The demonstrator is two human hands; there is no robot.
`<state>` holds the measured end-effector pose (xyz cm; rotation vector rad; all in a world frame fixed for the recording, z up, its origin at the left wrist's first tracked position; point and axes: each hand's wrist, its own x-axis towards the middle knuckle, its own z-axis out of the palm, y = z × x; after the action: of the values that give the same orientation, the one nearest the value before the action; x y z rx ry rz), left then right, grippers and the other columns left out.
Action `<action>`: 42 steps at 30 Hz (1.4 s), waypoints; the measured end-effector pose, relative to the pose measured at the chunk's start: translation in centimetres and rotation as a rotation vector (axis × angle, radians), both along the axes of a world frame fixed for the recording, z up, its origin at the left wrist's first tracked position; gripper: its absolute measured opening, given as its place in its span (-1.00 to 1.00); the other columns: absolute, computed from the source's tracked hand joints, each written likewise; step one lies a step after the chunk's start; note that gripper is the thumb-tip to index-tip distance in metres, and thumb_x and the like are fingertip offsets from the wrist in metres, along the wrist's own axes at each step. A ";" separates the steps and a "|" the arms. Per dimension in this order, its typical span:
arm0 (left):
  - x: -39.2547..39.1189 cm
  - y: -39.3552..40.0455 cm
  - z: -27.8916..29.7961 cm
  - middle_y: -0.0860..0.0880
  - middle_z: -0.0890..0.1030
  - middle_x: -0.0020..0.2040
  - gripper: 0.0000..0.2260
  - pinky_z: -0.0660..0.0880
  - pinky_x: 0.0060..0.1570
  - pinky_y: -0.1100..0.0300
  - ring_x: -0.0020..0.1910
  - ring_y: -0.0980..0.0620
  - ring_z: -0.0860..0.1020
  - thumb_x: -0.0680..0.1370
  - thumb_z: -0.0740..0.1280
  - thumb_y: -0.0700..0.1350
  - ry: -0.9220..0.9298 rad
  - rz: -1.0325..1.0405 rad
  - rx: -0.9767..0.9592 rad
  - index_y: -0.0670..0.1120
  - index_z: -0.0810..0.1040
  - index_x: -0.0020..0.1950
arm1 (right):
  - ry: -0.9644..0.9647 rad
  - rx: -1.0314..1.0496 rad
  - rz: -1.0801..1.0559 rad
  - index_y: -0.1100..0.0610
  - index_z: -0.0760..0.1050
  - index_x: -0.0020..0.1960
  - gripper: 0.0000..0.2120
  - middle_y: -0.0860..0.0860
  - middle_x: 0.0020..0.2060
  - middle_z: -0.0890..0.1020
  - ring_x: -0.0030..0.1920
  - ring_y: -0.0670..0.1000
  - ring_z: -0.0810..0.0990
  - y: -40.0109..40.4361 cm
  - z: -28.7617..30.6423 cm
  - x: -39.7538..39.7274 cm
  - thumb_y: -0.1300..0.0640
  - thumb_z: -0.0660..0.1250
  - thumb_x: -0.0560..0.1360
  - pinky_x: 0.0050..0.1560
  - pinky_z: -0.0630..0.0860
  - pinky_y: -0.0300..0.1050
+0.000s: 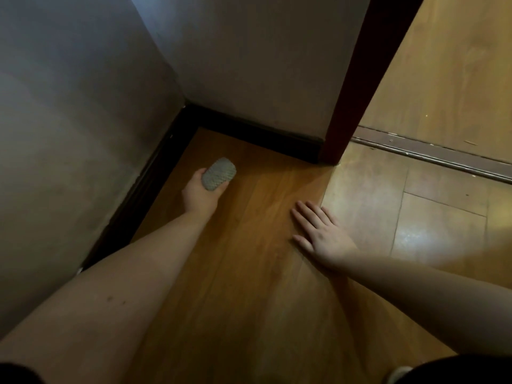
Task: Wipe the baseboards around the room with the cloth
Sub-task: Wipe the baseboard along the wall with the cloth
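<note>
My left hand [200, 195] grips a folded grey cloth [219, 174] above the wooden floor, a short way right of the dark baseboard [149, 178] that runs along the left wall. The cloth does not touch the baseboard. A second stretch of baseboard [257, 135] runs along the far wall and meets the first in the corner. My right hand [321, 235] lies flat on the floor with straight, spread fingers and holds nothing.
Two pale walls meet in a corner [185, 102] ahead. A dark red door frame [352, 87] stands at the right end of the far wall. Beyond it a metal threshold strip [432, 152] crosses lighter wooden floor [432, 223].
</note>
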<state>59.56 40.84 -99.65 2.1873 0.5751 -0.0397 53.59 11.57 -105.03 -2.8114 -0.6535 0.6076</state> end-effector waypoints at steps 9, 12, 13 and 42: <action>5.3 2.8 -0.2 -0.05 0.51 0.29 -0.47 0.38 0.10 0.21 0.19 0.04 0.48 0.51 0.45 0.07 -0.068 0.001 0.117 -0.07 0.43 0.43 | -0.083 0.007 -0.001 -0.12 -0.21 0.59 -0.37 -0.10 0.58 -0.14 0.56 -0.06 -0.26 0.2 -1.5 0.0 -0.34 -0.21 0.61 0.55 -0.21 0.05; 7.5 4.2 -0.4 -0.03 0.55 0.27 -0.47 0.44 0.10 0.20 0.20 0.01 0.52 0.51 0.42 0.13 -0.030 0.027 0.105 -0.02 0.43 0.43 | -0.087 0.014 -0.003 -0.12 -0.21 0.59 -0.36 -0.10 0.58 -0.13 0.57 -0.05 -0.26 0.0 -1.8 0.1 -0.34 -0.19 0.60 0.54 -0.21 0.05; 8.1 4.2 -0.4 -0.04 0.56 0.25 -0.49 0.45 0.08 0.19 0.19 -0.01 0.54 0.52 0.41 0.13 -0.010 0.046 0.095 -0.01 0.44 0.42 | -0.085 0.004 -0.003 -0.12 -0.22 0.59 -0.36 -0.09 0.58 -0.13 0.57 -0.05 -0.26 -0.1 -1.8 0.1 -0.35 -0.19 0.60 0.54 -0.21 0.06; 12.6 -3.0 -2.3 -0.05 0.54 0.34 -0.45 0.52 0.24 0.07 0.27 -0.07 0.53 0.50 0.46 0.00 0.081 0.359 -0.110 0.09 0.41 0.48 | -0.083 0.056 0.007 -0.06 -0.05 0.61 -0.36 -0.04 0.59 0.03 0.59 0.00 -0.12 -0.1 -1.9 0.2 -0.30 -0.07 0.61 0.52 -0.11 0.12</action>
<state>72.12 37.84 -101.96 1.9548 0.9805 0.0312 53.80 11.45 -106.97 -2.7963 -0.6841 0.4688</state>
